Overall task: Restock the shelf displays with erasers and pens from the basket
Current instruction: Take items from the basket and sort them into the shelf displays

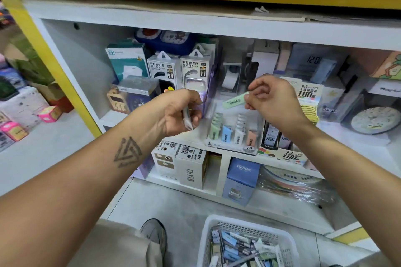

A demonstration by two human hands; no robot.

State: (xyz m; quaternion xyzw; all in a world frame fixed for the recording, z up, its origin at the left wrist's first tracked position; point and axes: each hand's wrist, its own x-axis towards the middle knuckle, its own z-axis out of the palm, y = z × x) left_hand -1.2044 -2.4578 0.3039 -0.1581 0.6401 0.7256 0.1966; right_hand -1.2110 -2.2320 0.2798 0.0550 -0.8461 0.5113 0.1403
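Right hand pinches a green eraser above the clear eraser display on the shelf. Left hand grips a white eraser, just left of the display. White basket of erasers and pens sits on the floor below.

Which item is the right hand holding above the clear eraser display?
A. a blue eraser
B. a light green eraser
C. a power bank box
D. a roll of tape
B: the right hand pinches a light green eraser by one end, above the clear eraser display, while the left hand grips white erasers.
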